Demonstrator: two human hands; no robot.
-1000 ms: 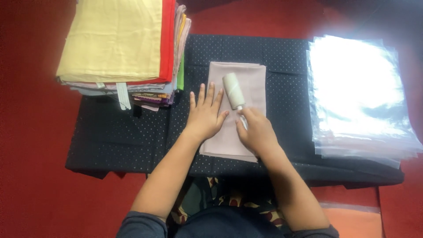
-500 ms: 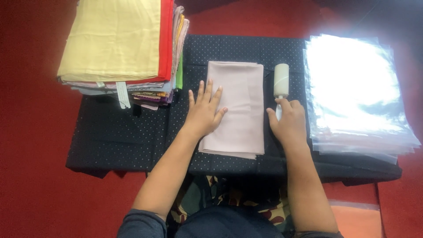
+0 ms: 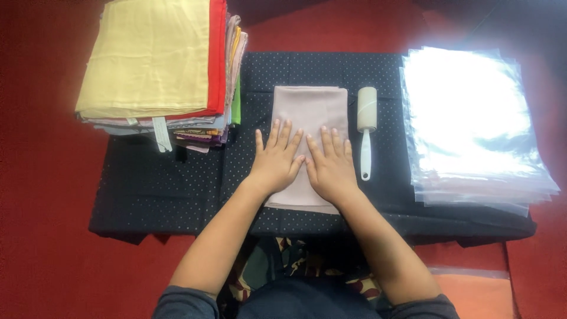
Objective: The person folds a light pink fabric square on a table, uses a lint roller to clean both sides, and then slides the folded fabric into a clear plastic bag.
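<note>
A folded pale pink cloth (image 3: 310,109) lies in the middle of a black dotted table cover (image 3: 177,183). My left hand (image 3: 276,158) rests flat on the cloth's lower left part, fingers spread. My right hand (image 3: 331,164) lies flat beside it on the lower right part, the two hands almost touching. Neither hand holds anything. A white lint roller (image 3: 366,127) lies on the table cover just right of the cloth, handle pointing toward me, apart from my right hand.
A tall stack of folded cloths (image 3: 153,59), yellow on top with red beneath, stands at the back left. A pile of clear plastic bags (image 3: 472,124) lies at the right. Red floor surrounds the table. An orange packet (image 3: 472,292) sits at the bottom right.
My right hand rolled the lint roller on the cloth, carried it right, and set it down beside the cloth. That hand then returned flat onto the cloth next to my left hand.
</note>
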